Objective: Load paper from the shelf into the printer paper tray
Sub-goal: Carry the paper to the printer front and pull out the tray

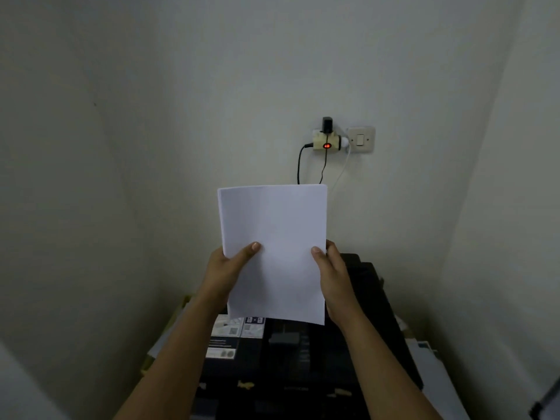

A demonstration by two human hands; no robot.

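A stack of white paper (274,234) is held upright in front of the wall, above the black printer (306,365). My left hand (227,268) grips the stack's lower left edge, thumb on the front. My right hand (331,274) grips the lower right edge the same way. The paper's bottom edge hangs just over the printer's rear top, where a grey part (285,338) shows. The stack hides the back of the printer, and I cannot make out the paper tray.
A wall socket adapter with a red light (326,140) and cables sits above the paper, beside a white light switch (360,140). Walls close in left and right. White boxes or papers (430,359) lie right of the printer; stickers (233,331) cover its left top.
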